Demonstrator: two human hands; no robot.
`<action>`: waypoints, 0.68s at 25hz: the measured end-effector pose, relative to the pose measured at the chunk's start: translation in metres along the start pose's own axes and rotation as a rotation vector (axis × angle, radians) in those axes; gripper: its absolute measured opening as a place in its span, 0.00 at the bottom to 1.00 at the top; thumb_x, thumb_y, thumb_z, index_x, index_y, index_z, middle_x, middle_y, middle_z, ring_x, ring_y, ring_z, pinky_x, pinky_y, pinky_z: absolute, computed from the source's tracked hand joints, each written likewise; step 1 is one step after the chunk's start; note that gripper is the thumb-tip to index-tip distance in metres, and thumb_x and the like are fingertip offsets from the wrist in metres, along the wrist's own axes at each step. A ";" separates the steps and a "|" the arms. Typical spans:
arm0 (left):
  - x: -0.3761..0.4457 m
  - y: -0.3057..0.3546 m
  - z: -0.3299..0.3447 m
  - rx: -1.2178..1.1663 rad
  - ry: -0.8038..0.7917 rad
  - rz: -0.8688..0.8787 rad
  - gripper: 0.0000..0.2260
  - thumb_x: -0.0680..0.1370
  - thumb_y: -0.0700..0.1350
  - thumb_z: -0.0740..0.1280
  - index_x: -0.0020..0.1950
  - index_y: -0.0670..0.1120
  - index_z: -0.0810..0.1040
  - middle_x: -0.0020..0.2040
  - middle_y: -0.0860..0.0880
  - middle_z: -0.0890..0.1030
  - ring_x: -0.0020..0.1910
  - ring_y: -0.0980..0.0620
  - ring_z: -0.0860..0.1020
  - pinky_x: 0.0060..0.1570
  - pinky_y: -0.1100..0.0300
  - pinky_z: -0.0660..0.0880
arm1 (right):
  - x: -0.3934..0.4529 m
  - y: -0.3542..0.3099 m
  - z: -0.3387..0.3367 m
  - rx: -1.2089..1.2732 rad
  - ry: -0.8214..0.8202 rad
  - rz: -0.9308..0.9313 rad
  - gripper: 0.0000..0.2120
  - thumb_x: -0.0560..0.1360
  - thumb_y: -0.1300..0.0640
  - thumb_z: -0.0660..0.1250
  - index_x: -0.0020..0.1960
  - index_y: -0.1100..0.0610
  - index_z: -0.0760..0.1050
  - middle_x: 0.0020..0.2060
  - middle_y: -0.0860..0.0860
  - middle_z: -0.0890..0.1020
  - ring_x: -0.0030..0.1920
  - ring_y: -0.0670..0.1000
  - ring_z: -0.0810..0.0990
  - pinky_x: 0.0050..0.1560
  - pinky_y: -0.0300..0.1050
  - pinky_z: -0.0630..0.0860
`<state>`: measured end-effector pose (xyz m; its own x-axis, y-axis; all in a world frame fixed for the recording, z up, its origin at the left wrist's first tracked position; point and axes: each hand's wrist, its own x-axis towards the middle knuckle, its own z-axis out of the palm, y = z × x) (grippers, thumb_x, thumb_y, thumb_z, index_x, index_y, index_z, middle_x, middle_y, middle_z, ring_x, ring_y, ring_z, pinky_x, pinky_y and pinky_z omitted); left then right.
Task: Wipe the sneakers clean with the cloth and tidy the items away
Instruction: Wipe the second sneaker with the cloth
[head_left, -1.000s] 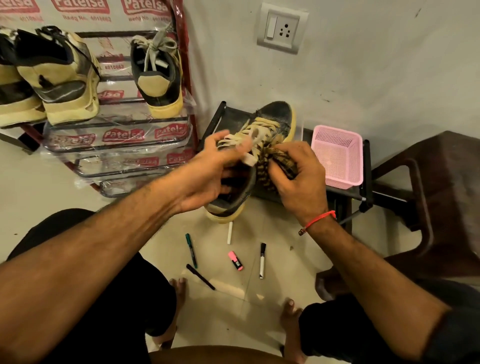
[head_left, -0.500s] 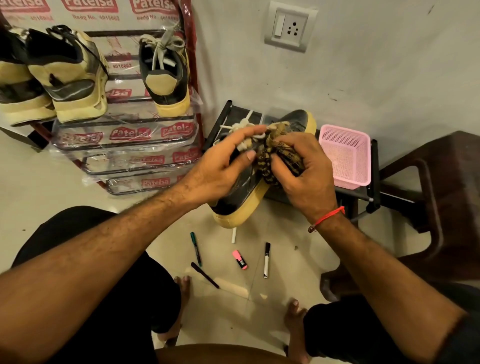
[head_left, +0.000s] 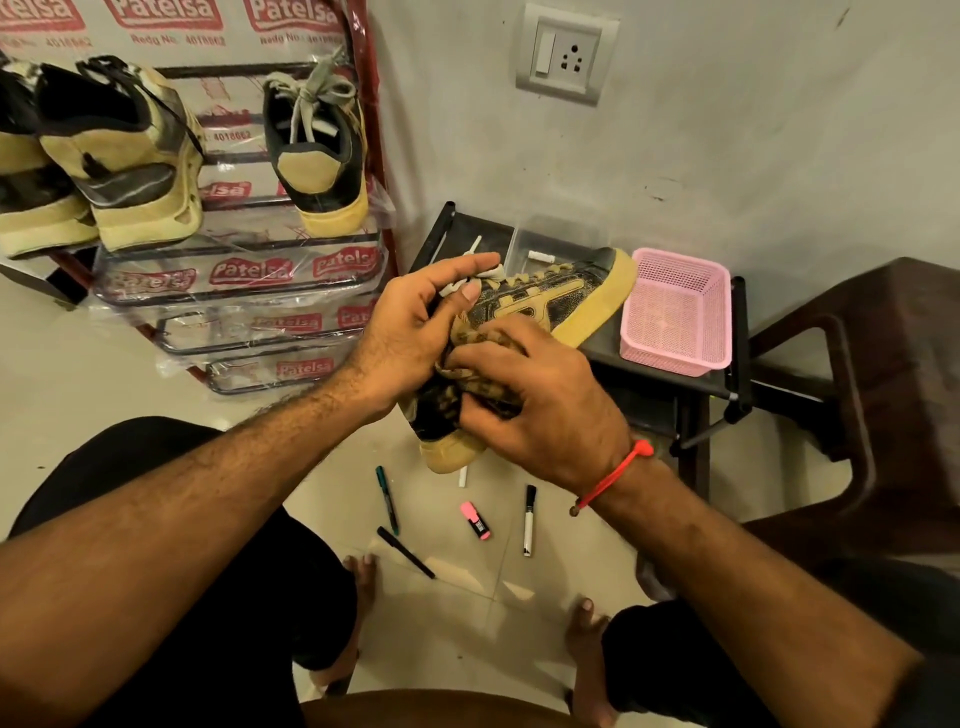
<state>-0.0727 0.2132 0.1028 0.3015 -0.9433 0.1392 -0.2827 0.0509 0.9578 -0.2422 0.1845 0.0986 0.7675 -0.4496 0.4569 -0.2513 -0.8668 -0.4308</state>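
At the bottom of the frame, bare feet (head_left: 363, 571) flanked loose markers (head_left: 529, 519) on the floor tiles, likely awaiting tidying. At mid-frame the right hand (head_left: 540, 400) bunched the cloth (head_left: 480, 340) in curled fingers and pressed it against the sneaker (head_left: 566, 296) near its heel, evidently to scrub the side panel. The left hand (head_left: 415, 327) gripped the shoe's collar by the laces, thumb over the top, apparently to steady it against the rubbing; the shoe lay on its side, toe toward the upper right. Beyond, the pink basket (head_left: 675, 358) sat on a black stand (head_left: 737, 343), probably meant for the pens. At upper left, other sneakers (head_left: 317, 161) rested on the shoe rack (head_left: 239, 291), seemingly where this one belongs.
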 end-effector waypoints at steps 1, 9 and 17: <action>-0.001 0.002 0.000 -0.007 -0.011 0.018 0.15 0.84 0.39 0.62 0.70 0.46 0.78 0.63 0.49 0.82 0.62 0.55 0.81 0.61 0.52 0.80 | 0.003 0.006 -0.006 -0.037 0.006 0.012 0.16 0.73 0.52 0.68 0.59 0.57 0.80 0.54 0.57 0.78 0.53 0.55 0.78 0.51 0.47 0.80; 0.002 0.002 -0.002 -0.133 0.039 -0.054 0.14 0.84 0.37 0.62 0.68 0.45 0.79 0.60 0.49 0.84 0.57 0.53 0.83 0.55 0.56 0.82 | -0.004 0.005 -0.004 -0.099 -0.095 -0.030 0.16 0.74 0.50 0.67 0.58 0.56 0.79 0.55 0.57 0.77 0.52 0.55 0.78 0.46 0.49 0.81; 0.001 0.005 -0.007 -0.135 0.045 -0.062 0.14 0.84 0.37 0.62 0.67 0.45 0.79 0.56 0.49 0.85 0.54 0.52 0.85 0.50 0.59 0.83 | -0.005 0.002 -0.004 -0.046 -0.239 -0.039 0.18 0.73 0.45 0.64 0.57 0.54 0.80 0.52 0.53 0.77 0.49 0.51 0.77 0.44 0.49 0.81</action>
<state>-0.0677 0.2148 0.1092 0.3562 -0.9304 0.0869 -0.1380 0.0396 0.9896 -0.2488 0.1846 0.0985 0.8936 -0.3565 0.2727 -0.2411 -0.8937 -0.3783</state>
